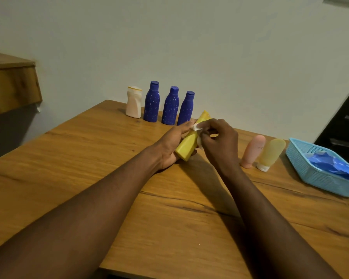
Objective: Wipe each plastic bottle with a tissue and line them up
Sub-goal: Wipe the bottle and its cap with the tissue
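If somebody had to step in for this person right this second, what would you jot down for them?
Left hand grips the yellow bottle, tilted just above the table.
Right hand pinches the tissue against that bottle, mid-wipe.
Done, by the look of it: the white bottle and three blue bottles stand in a row by the wall.
Left: finish the yellow bottle and add it to the row. Then do the pink tube and yellow tube beside the basket, which are probably still unwiped.
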A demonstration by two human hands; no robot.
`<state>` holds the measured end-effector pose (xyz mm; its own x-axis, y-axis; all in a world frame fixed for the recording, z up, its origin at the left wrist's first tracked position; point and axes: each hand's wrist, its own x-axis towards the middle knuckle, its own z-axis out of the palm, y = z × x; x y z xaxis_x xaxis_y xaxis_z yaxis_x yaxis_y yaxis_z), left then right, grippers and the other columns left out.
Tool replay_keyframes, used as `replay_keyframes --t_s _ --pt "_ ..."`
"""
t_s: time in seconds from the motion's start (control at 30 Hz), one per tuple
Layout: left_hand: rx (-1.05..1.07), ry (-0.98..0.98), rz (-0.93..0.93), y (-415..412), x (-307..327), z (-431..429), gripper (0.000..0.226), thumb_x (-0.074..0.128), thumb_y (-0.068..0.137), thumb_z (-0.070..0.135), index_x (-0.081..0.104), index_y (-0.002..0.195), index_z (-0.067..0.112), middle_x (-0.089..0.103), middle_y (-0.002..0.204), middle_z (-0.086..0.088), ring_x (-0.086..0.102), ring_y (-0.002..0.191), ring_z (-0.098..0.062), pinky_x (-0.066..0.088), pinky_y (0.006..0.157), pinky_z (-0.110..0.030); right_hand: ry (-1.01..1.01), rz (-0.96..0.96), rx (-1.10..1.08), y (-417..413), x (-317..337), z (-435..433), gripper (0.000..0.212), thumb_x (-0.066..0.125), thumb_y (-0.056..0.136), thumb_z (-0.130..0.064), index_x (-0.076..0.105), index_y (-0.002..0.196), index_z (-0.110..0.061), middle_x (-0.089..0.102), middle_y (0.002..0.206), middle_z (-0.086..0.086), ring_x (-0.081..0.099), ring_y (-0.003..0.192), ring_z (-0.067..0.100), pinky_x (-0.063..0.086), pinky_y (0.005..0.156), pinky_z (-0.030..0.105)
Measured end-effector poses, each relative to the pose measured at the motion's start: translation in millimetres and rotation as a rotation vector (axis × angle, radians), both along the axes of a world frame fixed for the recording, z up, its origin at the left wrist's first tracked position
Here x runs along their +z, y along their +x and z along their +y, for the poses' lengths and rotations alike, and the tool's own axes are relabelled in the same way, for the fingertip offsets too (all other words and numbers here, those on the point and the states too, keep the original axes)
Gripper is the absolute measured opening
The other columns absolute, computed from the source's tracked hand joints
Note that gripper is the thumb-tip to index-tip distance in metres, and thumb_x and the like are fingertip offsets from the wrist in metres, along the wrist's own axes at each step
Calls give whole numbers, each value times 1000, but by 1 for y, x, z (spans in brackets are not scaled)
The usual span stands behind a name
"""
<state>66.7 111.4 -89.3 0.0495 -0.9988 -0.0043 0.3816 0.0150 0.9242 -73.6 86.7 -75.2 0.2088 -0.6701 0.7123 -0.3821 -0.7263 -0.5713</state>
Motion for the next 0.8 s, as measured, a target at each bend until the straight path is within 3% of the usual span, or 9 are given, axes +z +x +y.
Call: replay_keyframes --t_s 0.1,0.23,0.3,0.4,0.47,0.57,0.63,0.7,0.8 --pt "-13 -26 -104 -2 -2 0 38 54 105 43 59 140 29 67 123 -10 67 102 -23 54 72 -33 -40 -64 -54 -4 1 -9 18 65 89 -6 71 99 -20 65 96 -2 60 88 4 55 76 24" --pt "-8 -24 -131 -6 -2 0 43 56 105 41 54 145 25 65 128 -13 69 104 -25 56 70 -32 -39 -95 -91 -7 -1 -13 20 62 92 -8 71 107 -18 64 106 1 56 91 -6 47 75 8" --pt "11 -24 -123 -6 -3 -3 39 53 106 40 57 141 24 66 124 -14 68 99 -24 56 74 -36 -3 -57 -71 -5 -3 -10 22 62 93 -8 70 111 -17 63 108 0 57 91 -5 51 78 13" --pt "116 -15 -74 0 -3 -7 25 49 109 34 65 123 23 71 116 -13 68 100 -29 55 91 -48 63 104 28 2 -8 0 21 64 90 -8 72 106 -19 65 104 -1 60 91 7 58 81 34" --pt "193 6 -13 6 -1 -8 24 51 108 35 66 117 19 73 107 -13 70 98 -30 53 96 -49 112 250 144 6 -7 7 21 67 88 -9 74 105 -19 68 102 0 62 91 11 58 81 38" --pt "263 49 23 14 -2 -11 30 54 106 40 61 122 15 69 121 -20 70 110 -37 53 102 -53 129 395 241 10 -6 13 23 69 85 -7 76 105 -18 69 101 1 63 91 12 58 82 39" --pt "260 58 53 14 -2 -11 31 54 106 39 61 122 13 69 120 -20 69 112 -38 51 104 -54 109 361 228 11 -6 12 23 69 86 -6 76 105 -18 69 101 -1 62 91 11 58 81 38" --pt "237 67 63 10 0 -8 27 53 107 35 62 119 12 71 108 -15 70 102 -33 55 99 -50 85 251 148 9 -7 8 21 67 88 -7 75 105 -17 68 102 -2 61 91 10 57 81 36" --pt "206 92 -6 3 -3 -6 36 54 106 37 57 133 13 72 115 -14 70 99 -28 57 89 -45 68 35 21 2 -5 -4 18 65 90 -8 74 104 -16 67 102 -2 62 93 9 58 81 37"
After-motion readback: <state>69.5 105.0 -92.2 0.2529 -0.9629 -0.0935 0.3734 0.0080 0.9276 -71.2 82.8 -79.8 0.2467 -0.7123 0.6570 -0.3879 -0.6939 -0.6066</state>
